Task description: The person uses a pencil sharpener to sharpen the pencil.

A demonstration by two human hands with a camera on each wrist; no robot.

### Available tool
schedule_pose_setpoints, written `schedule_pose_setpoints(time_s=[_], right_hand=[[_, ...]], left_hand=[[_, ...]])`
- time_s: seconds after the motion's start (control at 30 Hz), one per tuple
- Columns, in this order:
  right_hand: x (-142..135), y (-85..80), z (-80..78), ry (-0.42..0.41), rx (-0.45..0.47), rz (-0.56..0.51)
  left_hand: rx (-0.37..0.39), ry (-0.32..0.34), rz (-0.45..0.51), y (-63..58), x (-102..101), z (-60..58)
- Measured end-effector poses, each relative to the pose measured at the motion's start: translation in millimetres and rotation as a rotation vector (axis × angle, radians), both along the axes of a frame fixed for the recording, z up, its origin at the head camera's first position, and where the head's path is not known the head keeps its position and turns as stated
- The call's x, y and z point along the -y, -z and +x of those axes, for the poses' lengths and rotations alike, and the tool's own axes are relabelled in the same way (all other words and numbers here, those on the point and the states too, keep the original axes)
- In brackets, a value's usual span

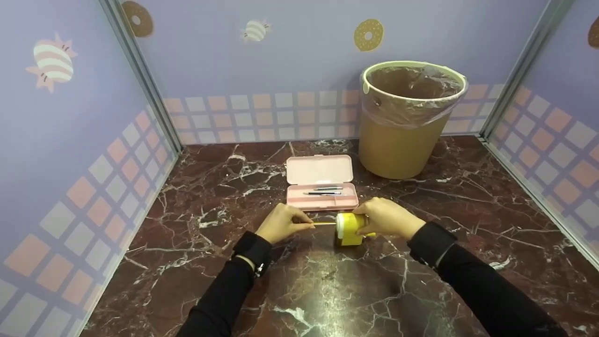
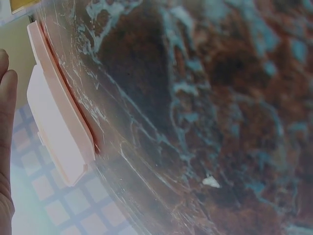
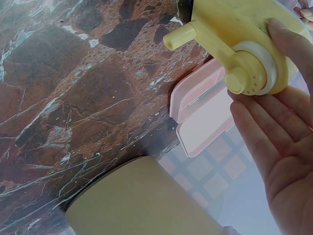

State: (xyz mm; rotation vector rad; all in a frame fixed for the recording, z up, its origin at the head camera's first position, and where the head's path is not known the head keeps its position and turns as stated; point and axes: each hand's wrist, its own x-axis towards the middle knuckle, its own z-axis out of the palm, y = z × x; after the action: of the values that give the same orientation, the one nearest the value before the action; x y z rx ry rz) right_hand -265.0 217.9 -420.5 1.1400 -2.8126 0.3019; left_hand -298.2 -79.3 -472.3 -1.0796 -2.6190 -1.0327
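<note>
In the head view my left hand [image 1: 284, 223] pinches a thin yellow pencil [image 1: 324, 223] between thumb and fingers. The pencil lies level, its far end at the white front of a yellow crank pencil sharpener [image 1: 351, 228]. My right hand [image 1: 387, 217] grips the sharpener's body from the right, thumb on one side and fingers on the other. The right wrist view shows the sharpener's crank handle [image 3: 181, 36] with no fingers on it. Just behind both hands sits an open pink pencil case [image 1: 299, 202]. Only part of the left hand [image 2: 6, 132] enters the left wrist view.
Inside the case lie several pencils or pens [image 1: 323, 193], and its lid [image 1: 319, 170] leans back. A tan trash bin [image 1: 398, 145] with a clear liner stands at the back right. Patterned walls [image 1: 262, 70] enclose the dark red marbled table [image 1: 210, 187] on three sides.
</note>
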Motion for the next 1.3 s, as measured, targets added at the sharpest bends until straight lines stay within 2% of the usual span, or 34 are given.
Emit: schedule_pose_setpoints(time_s=[0.37, 0.7, 1.3], right_hand=[[-0.2, 0.4, 0.0, 0.007, 0.001, 0.005], [-0.5, 0.1, -0.1, 0.004, 0.01, 0.012], [0.3, 0.0, 0.4, 0.014, 0.009, 0.005]], left_hand=[[0.022, -0.005, 0.021, 2.4, 1.4, -1.3], [0.04, 0.022, 0.035, 3.4, 3.7, -2.0], [0.056, 0.011, 0.032, 1.7, 4.9, -2.3]])
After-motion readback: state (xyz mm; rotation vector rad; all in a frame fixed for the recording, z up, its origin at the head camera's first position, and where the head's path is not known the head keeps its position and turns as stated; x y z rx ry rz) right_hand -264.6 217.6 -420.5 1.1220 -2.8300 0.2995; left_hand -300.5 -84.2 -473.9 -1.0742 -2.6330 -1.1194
